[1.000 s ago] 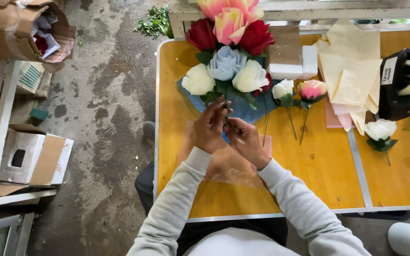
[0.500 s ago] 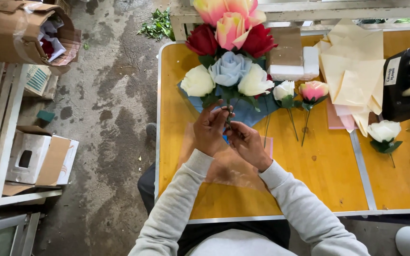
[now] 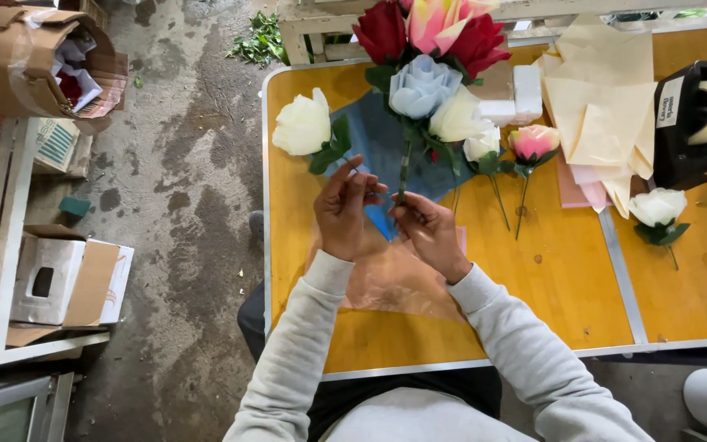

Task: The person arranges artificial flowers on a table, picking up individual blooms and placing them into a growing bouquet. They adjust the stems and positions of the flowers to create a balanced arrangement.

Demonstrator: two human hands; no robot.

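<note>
Yellow-orange table top (image 3: 550, 303) fills the centre and right of the frame, hands meeting just above its middle. Left hand (image 3: 344, 214) has its fingers pinched together near the stems, likely gripping thin stem ends or wire, too small to be sure. Right hand (image 3: 429, 231) is closed around the lower end of the green bouquet stem (image 3: 403, 168), which runs up to the bunch of artificial roses (image 3: 429, 57) at the top centre: red, pink, pale blue, cream. Blue wrapping sheet (image 3: 370, 139) lies under the bunch; clear cellophane (image 3: 386, 278) lies under the wrists. White rose (image 3: 303, 124) lies just left of the bunch on the table. Pink rosebud (image 3: 532, 143) and another white rose (image 3: 658, 209) lie to the right. Cream paper sheets (image 3: 595, 106) upper right, black tape dispenser (image 3: 693, 123) at the right edge. Cardboard box (image 3: 22, 61) upper left on the concrete floor
</note>
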